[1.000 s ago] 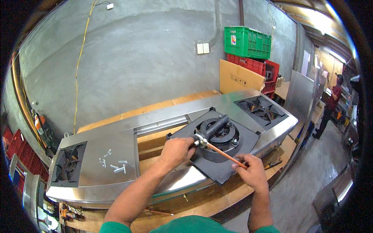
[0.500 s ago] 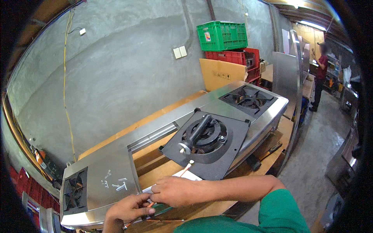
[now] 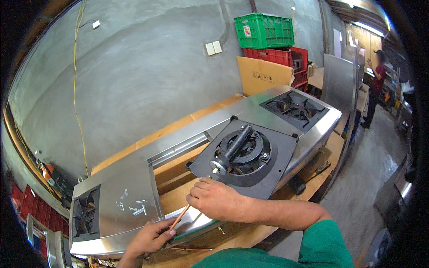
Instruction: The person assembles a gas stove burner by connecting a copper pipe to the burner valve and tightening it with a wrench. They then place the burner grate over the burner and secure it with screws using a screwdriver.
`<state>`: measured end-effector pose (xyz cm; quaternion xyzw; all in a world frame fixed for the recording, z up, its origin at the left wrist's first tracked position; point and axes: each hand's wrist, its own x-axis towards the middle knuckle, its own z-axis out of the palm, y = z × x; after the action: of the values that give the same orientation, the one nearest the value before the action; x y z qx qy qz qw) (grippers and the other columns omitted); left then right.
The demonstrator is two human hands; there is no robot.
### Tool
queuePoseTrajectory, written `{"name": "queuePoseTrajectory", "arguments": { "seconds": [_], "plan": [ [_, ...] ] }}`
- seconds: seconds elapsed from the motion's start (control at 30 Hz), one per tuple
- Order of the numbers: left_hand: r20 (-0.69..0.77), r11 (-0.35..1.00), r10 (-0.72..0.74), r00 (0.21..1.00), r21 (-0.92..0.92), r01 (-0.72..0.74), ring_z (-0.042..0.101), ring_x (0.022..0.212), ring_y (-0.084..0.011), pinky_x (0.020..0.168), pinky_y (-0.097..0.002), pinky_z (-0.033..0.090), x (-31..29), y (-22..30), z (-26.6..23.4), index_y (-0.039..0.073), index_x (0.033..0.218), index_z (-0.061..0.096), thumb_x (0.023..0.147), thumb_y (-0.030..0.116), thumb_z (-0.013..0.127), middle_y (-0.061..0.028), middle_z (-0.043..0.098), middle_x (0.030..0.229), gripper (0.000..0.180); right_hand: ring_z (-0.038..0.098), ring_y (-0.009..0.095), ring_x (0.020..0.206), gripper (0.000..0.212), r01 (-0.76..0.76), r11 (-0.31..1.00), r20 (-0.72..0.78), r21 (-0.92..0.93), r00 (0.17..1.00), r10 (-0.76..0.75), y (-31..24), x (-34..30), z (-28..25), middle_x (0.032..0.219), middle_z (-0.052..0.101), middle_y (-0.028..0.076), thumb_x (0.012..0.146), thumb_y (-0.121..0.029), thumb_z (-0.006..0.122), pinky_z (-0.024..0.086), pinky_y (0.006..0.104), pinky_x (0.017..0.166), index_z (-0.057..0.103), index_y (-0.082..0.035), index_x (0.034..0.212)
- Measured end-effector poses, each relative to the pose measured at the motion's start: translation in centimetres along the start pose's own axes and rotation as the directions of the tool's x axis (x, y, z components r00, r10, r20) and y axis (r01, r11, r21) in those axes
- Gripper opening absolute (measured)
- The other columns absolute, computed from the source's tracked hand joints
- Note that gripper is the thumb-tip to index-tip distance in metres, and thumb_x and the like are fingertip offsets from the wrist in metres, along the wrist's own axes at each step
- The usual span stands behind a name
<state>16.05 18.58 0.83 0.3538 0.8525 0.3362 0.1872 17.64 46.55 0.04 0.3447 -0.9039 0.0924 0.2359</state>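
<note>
Copper tube [image 3: 181, 217] slants from lower left to upper right over the steel stove top [image 3: 129, 187], near its front edge. Left hand [image 3: 149, 239] pinches its lower end; right hand [image 3: 216, 199] curls fingers over its upper end. Beyond, the black burner plate [image 3: 268, 167] tilts across the open middle bay.

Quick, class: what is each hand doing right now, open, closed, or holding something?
Left hand: closed, fingers pinching the lower end of the copper tube.
Right hand: closed around the tube's upper part.
</note>
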Motion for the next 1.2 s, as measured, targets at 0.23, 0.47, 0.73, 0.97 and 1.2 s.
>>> {"name": "queuePoseTrajectory", "arguments": {
  "seconds": [0.23,0.47,0.73,0.97,1.2],
  "plan": [
    [0.053,0.997,-0.073,0.996,-0.005,0.074,0.061,0.060,-0.0136,0.059,-0.0316,0.050,1.2,1.7,-1.1,0.007,0.137,0.056,0.100,0.025,0.057,-0.0070,0.063,0.068,0.041,0.059,0.033,0.118,0.034,-0.150,0.985,-0.219,0.086,0.961,0.166,4.7,-1.0,-5.0,0.120,0.063,0.015,0.081,-0.015,0.070,0.045,0.0464,0.103,0.066,-0.007,0.113],
    [0.075,0.978,-0.147,0.986,-0.139,0.156,0.051,0.058,-0.0056,0.051,-0.0247,0.043,1.1,2.2,-0.5,0.008,0.137,0.058,0.100,0.022,0.058,0.0015,0.057,0.067,0.040,0.052,0.031,0.127,0.046,-0.129,0.983,0.057,0.129,0.991,0.122,8.5,-1.6,-6.6,0.131,0.057,0.012,0.078,-0.024,0.076,0.034,0.0503,0.112,0.065,-0.011,0.121],
    [0.220,0.851,-0.233,0.947,-0.426,0.308,0.051,0.052,-0.0062,0.048,-0.0219,0.040,1.5,2.1,-0.8,0.005,0.140,0.054,0.101,0.022,0.055,-0.0013,0.062,0.068,0.043,0.058,0.026,0.112,0.045,-0.130,0.979,0.071,0.156,0.990,0.120,9.2,-1.6,-3.7,0.115,0.062,0.006,0.076,-0.024,0.077,0.037,0.0445,0.102,0.067,-0.016,0.119],
    [0.228,0.782,-0.285,0.931,-0.507,0.363,0.051,0.051,-0.0065,0.048,-0.0220,0.040,1.8,2.3,-1.2,0.004,0.132,0.061,0.101,0.024,0.056,-0.0030,0.063,0.068,0.037,0.060,0.028,0.105,0.040,-0.075,0.981,-0.055,0.180,0.995,0.086,9.5,-2.1,-2.9,0.108,0.063,0.006,0.074,-0.026,0.077,0.039,0.0437,0.097,0.068,-0.017,0.112],
    [-0.077,0.987,-0.141,0.987,0.062,0.146,0.062,0.054,-0.0166,0.052,-0.0329,0.049,2.3,2.9,-0.7,0.005,0.118,0.067,0.093,0.023,0.067,-0.0073,0.064,0.062,0.031,0.060,0.027,0.107,0.036,-0.112,0.978,-0.103,0.174,0.986,0.131,9.6,-2.4,-3.0,0.108,0.063,0.006,0.077,-0.030,0.076,0.039,0.0435,0.098,0.068,-0.016,0.109]
  ]
}}
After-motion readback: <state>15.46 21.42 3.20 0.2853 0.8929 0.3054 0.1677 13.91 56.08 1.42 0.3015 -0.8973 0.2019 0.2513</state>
